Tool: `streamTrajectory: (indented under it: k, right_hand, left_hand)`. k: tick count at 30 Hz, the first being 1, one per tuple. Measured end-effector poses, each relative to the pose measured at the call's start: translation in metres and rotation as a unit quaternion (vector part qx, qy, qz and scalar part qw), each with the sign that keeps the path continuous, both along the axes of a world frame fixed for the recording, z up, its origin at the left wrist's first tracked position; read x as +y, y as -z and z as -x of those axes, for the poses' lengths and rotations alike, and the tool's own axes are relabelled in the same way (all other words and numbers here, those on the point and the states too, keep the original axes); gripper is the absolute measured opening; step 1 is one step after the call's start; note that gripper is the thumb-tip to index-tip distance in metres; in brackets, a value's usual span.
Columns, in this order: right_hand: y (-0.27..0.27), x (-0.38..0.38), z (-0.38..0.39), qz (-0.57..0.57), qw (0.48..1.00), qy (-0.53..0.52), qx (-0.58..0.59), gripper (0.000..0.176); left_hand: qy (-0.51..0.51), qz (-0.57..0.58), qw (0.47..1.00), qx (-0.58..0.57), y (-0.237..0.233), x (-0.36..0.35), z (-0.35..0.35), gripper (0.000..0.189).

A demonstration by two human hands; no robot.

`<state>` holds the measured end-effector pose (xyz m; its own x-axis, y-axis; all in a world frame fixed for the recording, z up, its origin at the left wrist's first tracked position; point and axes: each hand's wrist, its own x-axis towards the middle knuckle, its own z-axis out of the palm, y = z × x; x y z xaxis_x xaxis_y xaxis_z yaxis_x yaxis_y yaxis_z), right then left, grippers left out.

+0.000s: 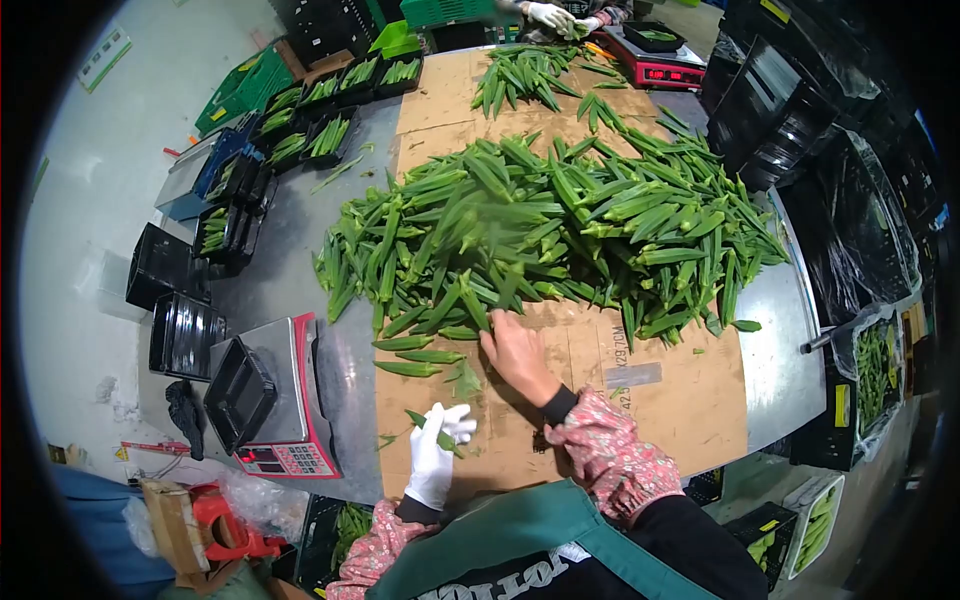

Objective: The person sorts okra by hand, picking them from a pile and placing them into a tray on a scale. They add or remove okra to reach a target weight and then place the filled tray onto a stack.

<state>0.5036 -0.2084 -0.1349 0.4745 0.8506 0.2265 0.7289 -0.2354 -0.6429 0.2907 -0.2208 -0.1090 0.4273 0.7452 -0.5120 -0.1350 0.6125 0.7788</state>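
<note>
My left hand (432, 465), in a white glove, is closed around an okra pod (446, 441) low over the cardboard. My bare right hand (520, 358) reaches to the near edge of a large okra pile (560, 215), its fingers closed on a blurred okra pod (509, 288). A few single pods (408, 368) lie on the cardboard (660, 400) to the left of that hand. Between both hands rests a torn bit of green leaf (465, 382).
At left, a red scale (290, 458) carries a black tray (240, 395). Black trays of okra (330, 137) line the far left edge. Across the table, a co-worker's gloved hands (565, 18) handle okra near another scale (660, 72). Crates (870, 370) stand at right.
</note>
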Motion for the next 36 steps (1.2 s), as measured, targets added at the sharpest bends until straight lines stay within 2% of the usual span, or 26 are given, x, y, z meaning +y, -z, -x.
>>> streamTrajectory:
  k: [1, 2, 5, 6, 7, 10, 12, 14, 17, 21, 24, 26, 27, 31, 35, 36]
  right_hand:
    - [-0.008, -0.009, 0.002, 0.010, 0.999, -0.030, 0.042, 0.025]
    - [-0.018, -0.020, 0.008, -0.032, 0.994, -0.073, 0.080, 0.027]
    - [-0.029, -0.053, 0.028, -0.010, 0.967, -0.225, 0.124, 0.028]
    - [-0.036, -0.059, 0.030, -0.008, 0.949, -0.280, 0.144, 0.027]
    - [-0.042, -0.061, 0.029, -0.014, 0.947, -0.281, 0.156, 0.023]
    - [-0.029, -0.046, -0.005, -0.094, 0.982, -0.118, 0.110, 0.019]
    - [-0.020, -0.016, -0.037, -0.147, 0.986, 0.055, 0.050, 0.016]
    - [-0.013, 0.005, -0.058, -0.088, 0.987, 0.119, -0.062, 0.016]
    - [-0.004, 0.021, -0.066, -0.030, 0.992, 0.080, -0.092, 0.018]
    - [-0.001, 0.005, -0.077, -0.111, 0.989, 0.097, -0.024, 0.022]
    - [-0.016, -0.036, -0.079, -0.055, 0.992, 0.079, -0.078, 0.024]
    - [-0.012, -0.054, -0.070, -0.016, 0.992, -0.007, -0.126, 0.021]
    - [-0.010, -0.061, -0.067, 0.003, 0.987, -0.049, -0.151, 0.020]
    - [0.001, -0.067, -0.058, 0.057, 0.971, -0.088, -0.215, 0.021]
    - [-0.010, -0.067, -0.042, -0.018, 0.991, -0.094, -0.089, 0.021]
    - [-0.010, -0.065, -0.030, -0.022, 0.994, -0.096, -0.052, 0.021]
  left_hand:
    - [0.000, 0.015, 1.000, -0.027, 0.002, 0.002, -0.002, 0.037]
    - [-0.015, 0.031, 0.997, -0.065, 0.002, 0.003, -0.005, 0.038]
    - [-0.034, 0.076, 0.976, -0.203, 0.001, 0.004, -0.018, 0.038]
    - [-0.016, 0.077, 0.977, -0.199, 0.004, 0.005, -0.016, 0.036]
    - [0.002, 0.078, 0.978, -0.195, 0.007, 0.005, -0.012, 0.036]
    - [0.014, 0.116, 0.971, -0.206, 0.002, 0.005, -0.013, 0.031]
    - [0.014, 0.138, 0.971, -0.194, 0.007, 0.008, -0.005, 0.030]
    - [0.017, 0.128, 0.981, -0.144, 0.008, 0.009, -0.005, 0.030]
    - [0.063, 0.065, 0.995, -0.051, -0.009, 0.006, -0.011, 0.033]
    - [0.058, 0.085, 0.994, -0.049, -0.013, 0.008, -0.011, 0.031]
    - [0.027, 0.107, 0.993, -0.050, -0.007, 0.008, -0.008, 0.031]
    - [0.014, 0.116, 0.992, -0.054, -0.001, 0.009, -0.008, 0.033]
    - [0.018, 0.114, 0.992, -0.056, -0.001, 0.009, -0.009, 0.036]
    - [0.042, 0.113, 0.990, -0.075, 0.002, 0.006, -0.014, 0.041]
    - [0.067, 0.116, 0.989, -0.056, -0.007, 0.004, -0.017, 0.045]
    - [0.064, 0.125, 0.985, -0.097, -0.009, 0.002, -0.021, 0.046]
